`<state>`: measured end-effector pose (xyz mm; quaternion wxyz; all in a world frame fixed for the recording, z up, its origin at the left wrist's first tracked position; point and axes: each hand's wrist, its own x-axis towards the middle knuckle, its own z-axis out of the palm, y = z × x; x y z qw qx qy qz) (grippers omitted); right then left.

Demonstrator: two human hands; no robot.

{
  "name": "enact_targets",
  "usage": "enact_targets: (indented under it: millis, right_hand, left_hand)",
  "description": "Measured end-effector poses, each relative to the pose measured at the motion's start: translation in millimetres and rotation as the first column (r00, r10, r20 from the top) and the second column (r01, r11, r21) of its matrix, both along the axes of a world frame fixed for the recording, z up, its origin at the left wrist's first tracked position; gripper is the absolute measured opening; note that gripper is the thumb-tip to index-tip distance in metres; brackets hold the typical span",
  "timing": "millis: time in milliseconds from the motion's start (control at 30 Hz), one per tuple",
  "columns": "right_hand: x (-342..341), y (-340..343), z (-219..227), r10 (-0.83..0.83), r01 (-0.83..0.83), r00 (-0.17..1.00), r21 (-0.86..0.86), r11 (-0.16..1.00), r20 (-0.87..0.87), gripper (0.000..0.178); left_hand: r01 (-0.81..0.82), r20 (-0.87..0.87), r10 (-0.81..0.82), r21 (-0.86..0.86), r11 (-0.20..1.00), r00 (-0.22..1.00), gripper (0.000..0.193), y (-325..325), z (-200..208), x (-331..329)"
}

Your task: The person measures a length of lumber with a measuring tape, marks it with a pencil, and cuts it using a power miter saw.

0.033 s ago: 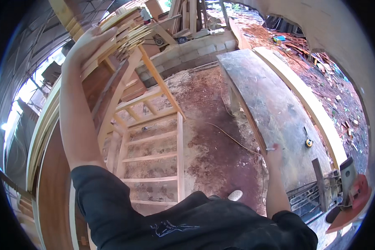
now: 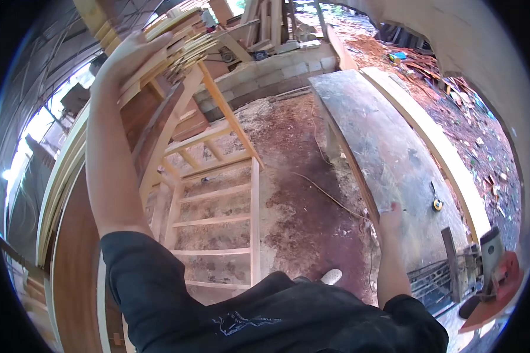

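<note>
My left hand (image 2: 129, 56) is raised at the upper left, its fingers closed over the edge of a pale wooden strip (image 2: 142, 75). Several thin wood strips (image 2: 191, 52) lie stacked just beyond the fingertips. Low on the right, my right hand (image 2: 390, 220) is over the edge of a grey-topped workbench (image 2: 365, 123). It is blurred, with its fingers drawn together round a thin pencil-like stick (image 2: 388, 207) that shows a little red and white. A yellow-and-black tape measure (image 2: 437, 204) lies on the bench to the right of that hand.
A slatted wooden frame (image 2: 255, 217) stands between my arms. A long pale board (image 2: 436, 147) runs along the bench's far side. A red-based power tool (image 2: 503, 276) sits at lower right. A cord (image 2: 330, 194) crosses the floor; a block wall (image 2: 271, 76) stands behind.
Almost nothing differs. The whole view has shifted very slightly, and the small stick in my right hand shows less clearly.
</note>
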<state>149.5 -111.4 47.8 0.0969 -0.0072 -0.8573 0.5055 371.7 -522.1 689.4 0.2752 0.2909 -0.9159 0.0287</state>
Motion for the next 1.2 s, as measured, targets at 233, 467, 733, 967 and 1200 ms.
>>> enact_targets:
  millis: [233, 467, 733, 967, 1200]
  right_hand:
    - [-37.3, -0.6, -59.7, 0.052, -0.177, 0.958, 0.438, 0.881, 0.281, 0.047]
    - [-20.8, 3.4, -77.3, 0.087, -0.158, 0.985, 0.589, 0.792, 0.147, 0.045]
    - [-28.1, -0.9, -78.2, 0.033, -0.125, 0.986, 0.593, 0.795, 0.163, 0.037]
    - [-27.3, -3.5, -76.8, 0.055, -0.169, 0.977, 0.586, 0.792, 0.207, 0.034]
    - [-31.3, 2.7, -81.6, 0.058, -0.185, 0.970, 0.560, 0.807, 0.238, 0.036]
  left_hand:
    - [-0.236, 0.153, 0.317, -0.397, 0.887, 0.936, 0.063, -3.8, 11.4, -71.4]
    - [-0.145, 0.303, 0.341, -0.521, 0.841, 0.890, 0.070, -12.5, 18.2, -94.3]
    - [0.144, 0.365, 0.172, -0.694, 0.706, 0.915, 0.050, 48.5, -0.7, -141.2]
    - [-0.091, 0.398, 0.557, -0.750, 0.655, 0.729, 0.044, 34.0, 22.3, -224.6]
    - [-0.110, 0.492, 0.687, -0.765, 0.634, 0.535, 0.053, -18.0, -4.3, -243.0]
